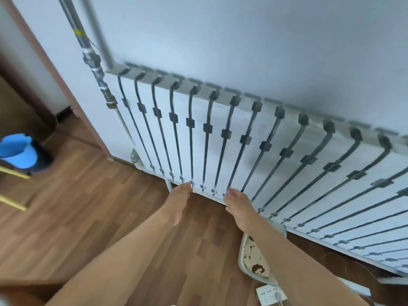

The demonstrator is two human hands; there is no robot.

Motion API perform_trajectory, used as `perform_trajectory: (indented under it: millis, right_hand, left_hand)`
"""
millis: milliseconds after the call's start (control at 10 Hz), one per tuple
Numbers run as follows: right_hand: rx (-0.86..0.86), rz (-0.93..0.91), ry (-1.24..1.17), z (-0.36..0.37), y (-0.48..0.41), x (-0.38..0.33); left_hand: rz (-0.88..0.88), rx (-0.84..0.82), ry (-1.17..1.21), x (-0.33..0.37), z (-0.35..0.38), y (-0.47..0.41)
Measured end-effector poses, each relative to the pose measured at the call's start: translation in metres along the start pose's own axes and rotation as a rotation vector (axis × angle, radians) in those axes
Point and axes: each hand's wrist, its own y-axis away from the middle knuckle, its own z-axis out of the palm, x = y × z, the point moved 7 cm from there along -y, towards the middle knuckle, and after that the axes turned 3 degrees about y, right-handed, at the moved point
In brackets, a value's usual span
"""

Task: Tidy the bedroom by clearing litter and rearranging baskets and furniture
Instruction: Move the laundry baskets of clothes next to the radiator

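Observation:
A long white radiator [254, 155] with dark vertical strips runs along the wall. My left hand [180, 200] reaches toward its lower edge with straight fingers and holds nothing. My right hand [239, 206] is stretched out beside it, fingers relaxed near the radiator's bottom rim, also empty. Under my right forearm a pale tray-like object [251, 257] with a cream and brown patterned surface lies on the wooden floor [99, 217]. No litter or basket shows between my hands.
A blue bucket [18, 153] stands on the floor at the far left beside yellow bars [13, 173]. Grey pipes [92, 58] climb the wall left of the radiator. A white power strip [270, 293] lies on the floor near the bottom edge.

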Motion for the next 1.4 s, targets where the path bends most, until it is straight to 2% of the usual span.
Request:
perform_trajectory:
  millis: [300,400,600,800,1000,1200,1400]
  right_hand:
    - [-0.162,-0.172,0.165,0.126,0.035,-0.089]
    - [-0.212,-0.17,0.183,0.158,0.044,-0.1]
    - [-0.361,-0.24,0.33,0.267,0.049,-0.143]
    - [-0.495,-0.282,0.355,0.336,0.043,-0.173]
    - [-0.613,-0.321,0.429,0.409,0.011,-0.236]
    - [-0.71,-0.337,0.484,0.457,-0.016,-0.28]
    - [-0.827,-0.328,0.537,0.538,-0.034,-0.295]
  left_hand:
    - [0.086,0.142,0.146,0.054,-0.144,0.036]
    - [0.116,0.194,0.196,0.061,-0.18,0.044]
    - [0.178,0.329,0.306,0.08,-0.266,0.063]
    - [0.186,0.441,0.356,0.096,-0.318,0.06]
    - [0.175,0.558,0.458,0.137,-0.374,0.028]
    - [0.196,0.622,0.503,0.169,-0.403,0.012]
    - [0.184,0.766,0.606,0.168,-0.459,0.007]
